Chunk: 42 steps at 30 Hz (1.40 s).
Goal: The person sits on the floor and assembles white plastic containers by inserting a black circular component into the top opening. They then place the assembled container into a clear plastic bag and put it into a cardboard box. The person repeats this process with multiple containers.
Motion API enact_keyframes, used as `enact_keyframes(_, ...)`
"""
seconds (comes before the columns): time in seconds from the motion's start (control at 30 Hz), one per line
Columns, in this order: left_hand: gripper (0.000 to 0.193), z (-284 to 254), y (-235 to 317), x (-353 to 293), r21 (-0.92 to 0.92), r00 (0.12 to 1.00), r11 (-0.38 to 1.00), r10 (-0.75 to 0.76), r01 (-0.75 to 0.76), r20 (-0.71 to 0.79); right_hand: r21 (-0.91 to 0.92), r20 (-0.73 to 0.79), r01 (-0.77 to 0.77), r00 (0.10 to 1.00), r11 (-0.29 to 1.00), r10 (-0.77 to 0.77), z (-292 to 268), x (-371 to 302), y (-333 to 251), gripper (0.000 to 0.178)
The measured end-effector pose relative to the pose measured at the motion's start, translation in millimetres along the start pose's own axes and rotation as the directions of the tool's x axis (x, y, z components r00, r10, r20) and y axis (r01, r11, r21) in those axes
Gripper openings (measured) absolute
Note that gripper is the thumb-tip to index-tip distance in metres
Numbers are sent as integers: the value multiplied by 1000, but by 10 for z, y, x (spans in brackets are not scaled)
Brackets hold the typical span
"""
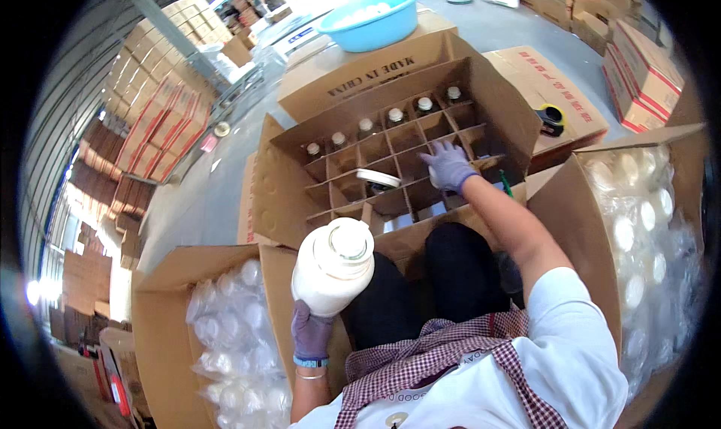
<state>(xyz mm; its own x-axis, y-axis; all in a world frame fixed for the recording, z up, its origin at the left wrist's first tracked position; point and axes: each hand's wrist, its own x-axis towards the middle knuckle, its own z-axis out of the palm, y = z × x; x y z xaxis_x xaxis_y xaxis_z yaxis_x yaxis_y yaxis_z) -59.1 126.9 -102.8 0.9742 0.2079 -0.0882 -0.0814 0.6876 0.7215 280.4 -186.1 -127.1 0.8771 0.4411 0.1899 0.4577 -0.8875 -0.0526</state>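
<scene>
A large white bottle [330,275] with rounded shoulders is in my left hand [311,334], which wears a purple glove and grips it from below. The bottle tilts, its top toward the carton. My right hand [451,168], also gloved, reaches over the carton's cardboard dividers [409,166] with fingers spread and nothing visible in them. Its fingertips are at a divider wall. Inside the open carton [481,84], a back row of dark bottles [396,115] with pale caps stands in the compartments. A dark container with a white lid [378,178] leans in a nearer compartment.
An open box of plastic-wrapped pale items [233,331] sits at my left, another [638,226] at my right. A blue basin [372,20] stands on a box behind the carton. A tape dispenser [552,120] rests on the closed box at right. Stacked cartons [165,125] stand far left.
</scene>
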Motion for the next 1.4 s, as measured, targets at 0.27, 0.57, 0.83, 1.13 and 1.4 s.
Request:
enact_keyframes(0.27,76,115,123,-23,298,984,943,169,-147,-49,676,-608,712,684,189,-402,-1283,-802,-696,72)
enact_keyframes(0.57,38,1017,472,-249,800,758,-92,273,-592,592,613,546,-765,590,-196,-595,-380,-1346,-786,81)
enact_keyframes(0.83,57,838,864,-12,897,913,278,322,-344,251,965,-10,-85,934,-248,-357,-620,-1741,-1031,86)
enact_keyframes(1.13,55,640,876,105,878,879,145,222,-457,421,747,653,-470,389,469,-650,-766,-1363,-838,72)
enact_keyframes(1.4,37,1304,-61,577,693,614,37,-433,-720,660,234,-191,44,982,971,1,440,231,-1041,64)
